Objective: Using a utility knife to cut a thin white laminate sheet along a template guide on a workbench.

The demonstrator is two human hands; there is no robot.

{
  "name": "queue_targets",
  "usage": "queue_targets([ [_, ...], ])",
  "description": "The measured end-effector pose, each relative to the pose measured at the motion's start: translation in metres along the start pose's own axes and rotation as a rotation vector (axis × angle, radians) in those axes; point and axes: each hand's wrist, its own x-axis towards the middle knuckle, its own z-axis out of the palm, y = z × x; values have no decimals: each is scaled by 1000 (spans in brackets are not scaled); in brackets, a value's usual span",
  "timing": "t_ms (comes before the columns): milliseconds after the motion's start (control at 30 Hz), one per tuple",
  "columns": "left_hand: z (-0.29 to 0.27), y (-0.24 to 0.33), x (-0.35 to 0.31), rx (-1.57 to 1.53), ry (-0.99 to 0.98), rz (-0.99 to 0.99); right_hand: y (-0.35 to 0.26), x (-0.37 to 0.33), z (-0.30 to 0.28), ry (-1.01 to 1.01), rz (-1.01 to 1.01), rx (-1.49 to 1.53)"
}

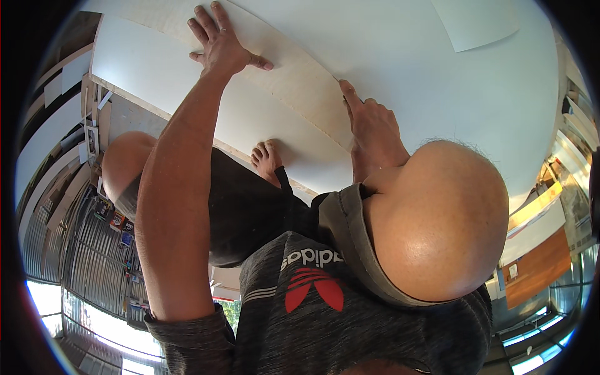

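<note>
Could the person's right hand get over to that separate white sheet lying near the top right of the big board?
Probably yes. The right hand rests on the pale wooden strip, and only bare white board lies between it and the white sheet. Nothing blocks the way, though the raised knee may limit leaning.

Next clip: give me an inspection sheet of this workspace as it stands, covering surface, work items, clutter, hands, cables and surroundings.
Surface: large white sheet lying flat, the person crouched over it.
Work items: pale wooden strip lying diagonally across the white sheet; a white board lies beside it, its edge showing raw wood.
Clutter: a separate white paper sheet near the top edge.
Hands: left hand pressed flat, fingers spread, on the strip; right hand resting on the strip's lower end, forefinger along its edge. A bare foot stands on the white board.
Cables: nothing seen.
Surroundings: stacked boards at left, a corrugated metal wall, bright openings low in the picture.
</note>
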Motion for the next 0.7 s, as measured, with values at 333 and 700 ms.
queue_targets([
  [333,-9,5,4,33,-107,-168,19,-37,15,158,-148,-11],
  [700,-9,8,-3,-27,-25,-35,15,-15,-29,12,-169,68],
])
